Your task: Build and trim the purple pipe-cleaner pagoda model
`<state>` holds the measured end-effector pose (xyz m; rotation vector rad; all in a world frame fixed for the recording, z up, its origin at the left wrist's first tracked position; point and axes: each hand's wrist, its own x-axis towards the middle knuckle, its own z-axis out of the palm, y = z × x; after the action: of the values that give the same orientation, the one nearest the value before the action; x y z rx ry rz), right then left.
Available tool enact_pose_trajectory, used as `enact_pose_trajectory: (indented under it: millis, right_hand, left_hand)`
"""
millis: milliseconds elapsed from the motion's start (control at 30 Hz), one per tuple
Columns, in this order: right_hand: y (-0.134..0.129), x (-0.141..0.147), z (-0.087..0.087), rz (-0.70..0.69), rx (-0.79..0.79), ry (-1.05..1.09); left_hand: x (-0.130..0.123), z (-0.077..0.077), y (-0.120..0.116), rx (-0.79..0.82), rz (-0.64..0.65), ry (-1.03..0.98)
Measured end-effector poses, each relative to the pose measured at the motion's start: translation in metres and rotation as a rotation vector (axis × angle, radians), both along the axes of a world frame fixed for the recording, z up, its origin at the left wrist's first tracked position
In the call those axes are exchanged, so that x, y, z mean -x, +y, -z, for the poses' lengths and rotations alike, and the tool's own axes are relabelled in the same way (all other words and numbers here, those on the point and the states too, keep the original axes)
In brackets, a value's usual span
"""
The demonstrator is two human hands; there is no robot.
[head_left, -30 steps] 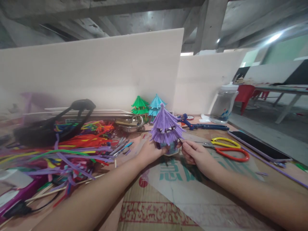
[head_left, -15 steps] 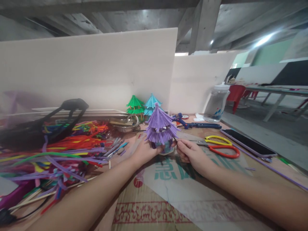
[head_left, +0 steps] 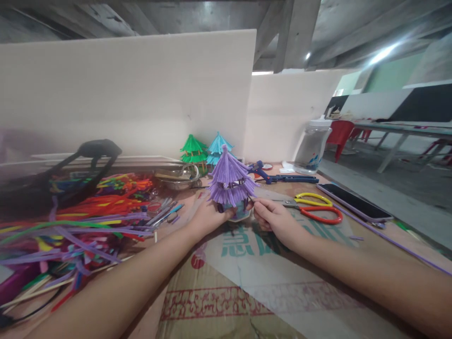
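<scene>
A small two-tiered pavilion model [head_left: 229, 176], its roofs covered in purple pipe cleaners, stands upright in front of me on a pale base. My left hand [head_left: 212, 217] is closed around the lower left of that model, thumb across its front. On the other side my right hand [head_left: 270, 214] is closed in a pinch beside the lower roof. A thin dark stick-like thing [head_left: 250, 200] pokes from its fingertips toward the model; its kind is too small to tell. Scissors [head_left: 318, 207] with yellow and red handles lie just beyond my right hand.
Green [head_left: 193, 150] and light blue pavilion models [head_left: 219, 147] stand behind. At left lie loose pipe cleaners [head_left: 81, 230], a metal bowl [head_left: 178, 179] and a black strap-like object [head_left: 99, 149]. A blue glue gun [head_left: 278, 178], a water bottle [head_left: 312, 146] and a phone [head_left: 353, 201] are at right.
The whole view has shifted slightly, so everything sits a little higher and further left. Both hands keep their places at the purple model.
</scene>
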<state>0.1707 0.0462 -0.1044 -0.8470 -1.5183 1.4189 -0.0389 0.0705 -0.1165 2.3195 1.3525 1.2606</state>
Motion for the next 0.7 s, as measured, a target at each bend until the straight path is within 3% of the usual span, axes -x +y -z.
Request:
enact_pose_trajectory:
  millis: [700]
  right_hand:
    - [-0.0034, 0.0002, -0.0022, -0.004, 0.043, 0.033]
  left_hand:
    - [0.0013, 0.0019, 0.0011, 0.002, -0.007, 0.012]
